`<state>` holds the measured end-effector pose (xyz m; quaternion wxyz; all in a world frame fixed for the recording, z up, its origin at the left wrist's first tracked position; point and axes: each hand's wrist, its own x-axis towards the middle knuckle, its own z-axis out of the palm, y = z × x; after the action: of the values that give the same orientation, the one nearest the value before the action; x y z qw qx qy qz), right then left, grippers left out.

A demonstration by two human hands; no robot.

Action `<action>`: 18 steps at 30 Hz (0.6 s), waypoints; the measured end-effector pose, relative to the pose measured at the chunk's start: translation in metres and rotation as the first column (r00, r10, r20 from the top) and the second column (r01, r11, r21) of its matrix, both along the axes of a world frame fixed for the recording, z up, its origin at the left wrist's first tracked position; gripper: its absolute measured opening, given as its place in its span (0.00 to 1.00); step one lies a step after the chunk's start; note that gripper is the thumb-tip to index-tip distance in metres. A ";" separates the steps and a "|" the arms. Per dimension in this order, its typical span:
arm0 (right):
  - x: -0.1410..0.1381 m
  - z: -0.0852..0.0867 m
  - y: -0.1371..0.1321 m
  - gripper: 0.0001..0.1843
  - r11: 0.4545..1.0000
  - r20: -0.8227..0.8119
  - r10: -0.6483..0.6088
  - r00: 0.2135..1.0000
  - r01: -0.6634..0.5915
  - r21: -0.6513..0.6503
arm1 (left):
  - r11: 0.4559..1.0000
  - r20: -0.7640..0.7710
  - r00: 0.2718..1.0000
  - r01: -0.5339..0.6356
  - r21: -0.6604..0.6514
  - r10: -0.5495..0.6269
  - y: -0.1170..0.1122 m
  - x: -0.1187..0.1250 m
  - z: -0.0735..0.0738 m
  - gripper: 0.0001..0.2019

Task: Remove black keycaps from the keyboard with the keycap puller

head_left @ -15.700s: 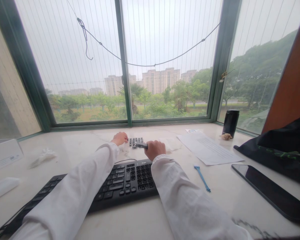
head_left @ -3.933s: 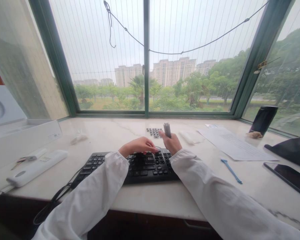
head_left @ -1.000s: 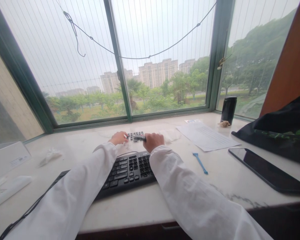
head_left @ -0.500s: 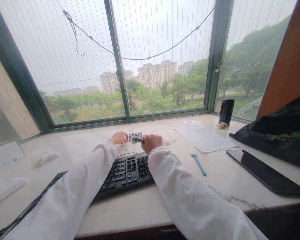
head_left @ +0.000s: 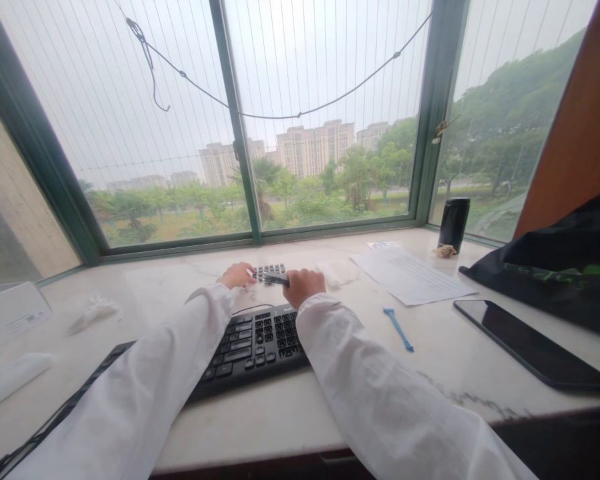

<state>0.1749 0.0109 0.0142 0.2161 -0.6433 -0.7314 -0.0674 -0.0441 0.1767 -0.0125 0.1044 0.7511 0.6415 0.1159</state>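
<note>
My right hand (head_left: 305,287) is closed in a fist around a small black-handled brush (head_left: 279,279), its bristle end pointing left toward my other hand. My left hand (head_left: 237,275) has its fingers pinched together at the left edge of the loose keycaps (head_left: 273,269), which lie in rows on the sill. Whatever sits between those fingertips is too small to make out. Below both hands lies a black keyboard (head_left: 250,363), set at a slant and partly covered by my sleeves. Bare key sockets show on its number pad.
A blue plastic tool (head_left: 399,329), a black phone (head_left: 530,343) and a printed sheet (head_left: 413,273) lie to the right. Behind them stand a black can (head_left: 453,225) and a black bag (head_left: 555,260). Crumpled tissue (head_left: 93,313) and a white box (head_left: 13,317) are at left.
</note>
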 end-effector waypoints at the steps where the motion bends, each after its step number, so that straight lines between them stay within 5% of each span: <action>1: 0.000 0.000 0.000 0.12 1.000 -0.004 0.001 1.000 -0.001 -0.004 | 1.000 0.002 1.000 0.001 0.001 -0.001 -0.001 0.000 0.001 0.20; 10: 0.002 -0.001 0.001 0.18 0.999 -0.067 -0.006 0.998 0.010 0.051 | 0.995 0.018 0.998 0.059 0.081 -0.061 -0.038 0.011 0.030 0.21; 18: 0.003 -0.006 0.007 0.18 0.972 -0.312 0.032 0.950 0.043 0.230 | 0.916 -0.015 0.948 0.310 0.255 -0.317 -0.119 0.018 0.060 0.13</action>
<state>0.1778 0.0175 0.0085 0.4035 -0.6180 -0.6728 -0.0510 -0.0257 0.0574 0.0475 0.0328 0.8497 0.4911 0.1888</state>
